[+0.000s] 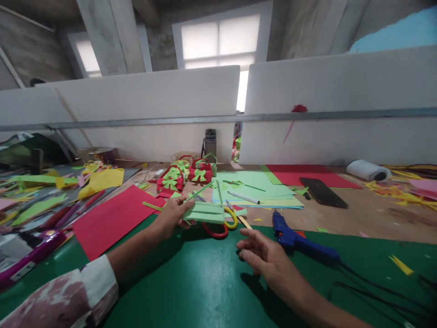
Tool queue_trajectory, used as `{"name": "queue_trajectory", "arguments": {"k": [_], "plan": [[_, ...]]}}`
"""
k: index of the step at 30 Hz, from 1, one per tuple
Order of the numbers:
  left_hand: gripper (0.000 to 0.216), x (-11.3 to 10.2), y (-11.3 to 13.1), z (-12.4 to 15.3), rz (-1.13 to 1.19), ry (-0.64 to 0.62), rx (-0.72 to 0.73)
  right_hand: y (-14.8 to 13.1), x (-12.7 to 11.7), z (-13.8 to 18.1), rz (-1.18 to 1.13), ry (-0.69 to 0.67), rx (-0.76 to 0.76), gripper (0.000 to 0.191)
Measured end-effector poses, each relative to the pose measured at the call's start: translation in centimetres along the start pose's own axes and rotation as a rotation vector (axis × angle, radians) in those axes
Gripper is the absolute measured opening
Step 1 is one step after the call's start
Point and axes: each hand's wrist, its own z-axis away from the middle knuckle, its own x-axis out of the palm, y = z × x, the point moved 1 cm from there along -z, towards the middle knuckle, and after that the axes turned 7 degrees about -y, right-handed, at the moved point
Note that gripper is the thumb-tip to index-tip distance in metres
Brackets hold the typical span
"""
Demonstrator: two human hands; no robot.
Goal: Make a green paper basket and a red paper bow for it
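Note:
My left hand grips a light green folded paper box by its left end, thumb on top. A thin green paper strip rises from the box like a handle. Under and beside the box lie scissors with one red and one yellow handle loop. My right hand hovers over the green mat, fingers loosely curled and apart, holding nothing. It is nearest to a blue glue gun, which rests on the mat to its right with a cable trailing off.
Small red paper baskets with green bows stand behind the box, near a dark bottle. Red paper lies left. Green sheets, a pen and a black phone lie behind right. Paper scraps cover the left side.

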Motion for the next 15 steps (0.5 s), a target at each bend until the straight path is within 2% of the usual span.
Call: {"name": "queue_trajectory", "arguments": {"k": [8, 15], "plan": [[0.033, -1.6, -0.8, -1.8, -0.058, 0.065, 0.149, 0.6, -0.1, 0.0, 0.055, -0.038, -0.041, 0.040], [0.021, -4.4, 0.9, -4.6, -0.189, 0.189, 0.271, 0.6, -0.1, -0.1, 0.077, -0.044, -0.036, 0.041]]}}
